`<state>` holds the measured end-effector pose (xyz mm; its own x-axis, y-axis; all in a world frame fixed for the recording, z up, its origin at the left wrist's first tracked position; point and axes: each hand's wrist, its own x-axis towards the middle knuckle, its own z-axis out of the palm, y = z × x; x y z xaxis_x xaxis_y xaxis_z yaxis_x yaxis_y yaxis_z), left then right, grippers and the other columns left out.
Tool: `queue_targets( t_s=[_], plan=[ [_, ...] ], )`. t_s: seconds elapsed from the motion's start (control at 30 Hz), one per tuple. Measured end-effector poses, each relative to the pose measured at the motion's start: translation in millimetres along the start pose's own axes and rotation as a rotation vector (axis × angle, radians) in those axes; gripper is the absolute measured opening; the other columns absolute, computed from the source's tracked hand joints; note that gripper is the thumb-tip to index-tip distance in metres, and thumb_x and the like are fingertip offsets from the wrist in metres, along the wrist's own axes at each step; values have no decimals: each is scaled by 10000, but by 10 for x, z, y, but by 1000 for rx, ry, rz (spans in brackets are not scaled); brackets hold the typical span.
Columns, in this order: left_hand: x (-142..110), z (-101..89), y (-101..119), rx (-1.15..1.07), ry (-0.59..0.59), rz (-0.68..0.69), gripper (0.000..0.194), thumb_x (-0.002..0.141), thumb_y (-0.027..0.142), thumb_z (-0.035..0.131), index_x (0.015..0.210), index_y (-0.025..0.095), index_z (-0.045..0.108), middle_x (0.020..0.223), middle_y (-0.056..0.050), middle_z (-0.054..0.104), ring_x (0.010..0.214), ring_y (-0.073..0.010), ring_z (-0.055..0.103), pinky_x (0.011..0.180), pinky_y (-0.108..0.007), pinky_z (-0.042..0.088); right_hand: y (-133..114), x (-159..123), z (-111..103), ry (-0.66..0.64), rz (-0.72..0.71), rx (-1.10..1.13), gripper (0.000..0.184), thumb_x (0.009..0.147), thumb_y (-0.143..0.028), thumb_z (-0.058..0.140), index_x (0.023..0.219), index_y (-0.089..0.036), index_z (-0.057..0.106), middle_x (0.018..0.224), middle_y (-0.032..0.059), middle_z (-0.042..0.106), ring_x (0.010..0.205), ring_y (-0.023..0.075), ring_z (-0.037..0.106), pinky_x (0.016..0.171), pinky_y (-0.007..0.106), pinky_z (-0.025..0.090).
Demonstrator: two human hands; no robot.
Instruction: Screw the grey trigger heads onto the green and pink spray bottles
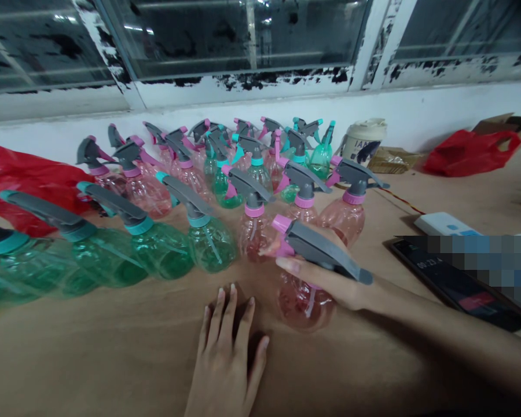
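Note:
My right hand (pixel 330 278) is closed around the neck of a pink spray bottle (pixel 306 307), just under its grey trigger head with a pink nozzle. The bottle is upright at the table's middle; whether its base touches the wood I cannot tell. Fingers spread, my left hand (pixel 226 347) lies on the table to its left and holds nothing. Just beyond stand more pink spray bottles (pixel 254 234). A row of green spray bottles (pixel 211 246) with teal collars runs off to the left.
More pink and green bottles (pixel 147 191) crowd the back by the wall. Red plastic bags (pixel 469 153) lie at both sides. A cup (pixel 364 139) stands at the back. On the right are a phone (pixel 451 284) showing a timer and a white device (pixel 447 223) with a cable.

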<state>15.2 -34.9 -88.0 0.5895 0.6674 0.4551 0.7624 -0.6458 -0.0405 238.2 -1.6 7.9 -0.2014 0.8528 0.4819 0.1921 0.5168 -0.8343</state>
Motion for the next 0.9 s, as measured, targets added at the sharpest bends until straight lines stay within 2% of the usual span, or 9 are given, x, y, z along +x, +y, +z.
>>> queue_targets(
  t_s=[0.1, 0.23, 0.5, 0.9],
  plan=[
    [10, -9, -1, 18, 0, 12, 420, 959, 258, 396, 1339, 89, 461, 1462, -209, 391, 1361, -348, 333, 998, -568, 417, -10, -9, 7, 12, 6, 22, 158, 832, -254, 647, 988, -235, 634, 990, 2, 686, 874, 150, 658, 791, 285, 518],
    [16, -4, -4, 40, -7, 28, 421, 960, 253, 394, 1341, 82, 453, 1457, -220, 392, 1361, -353, 331, 979, -571, 434, -19, -14, 13, 17, -17, 45, 199, 823, -234, 657, 1022, -232, 658, 1035, 24, 697, 939, 172, 667, 838, 310, 525],
    [4, -3, -10, 1, -20, -3, 437, 952, 274, 409, 1359, 118, 447, 1472, -174, 393, 1370, -328, 324, 1023, -552, 398, 3, -19, 11, 20, -3, 72, 214, 823, -240, 659, 1037, -229, 658, 1062, 30, 699, 937, 174, 674, 818, 304, 539],
    [20, -4, 3, 23, -20, 9, 436, 951, 266, 411, 1350, 97, 460, 1469, -195, 388, 1367, -347, 323, 999, -554, 422, 3, -9, 19, 17, 0, 57, 226, 814, -241, 661, 1039, -258, 657, 1067, 14, 700, 967, 168, 669, 848, 303, 540]
  ],
)
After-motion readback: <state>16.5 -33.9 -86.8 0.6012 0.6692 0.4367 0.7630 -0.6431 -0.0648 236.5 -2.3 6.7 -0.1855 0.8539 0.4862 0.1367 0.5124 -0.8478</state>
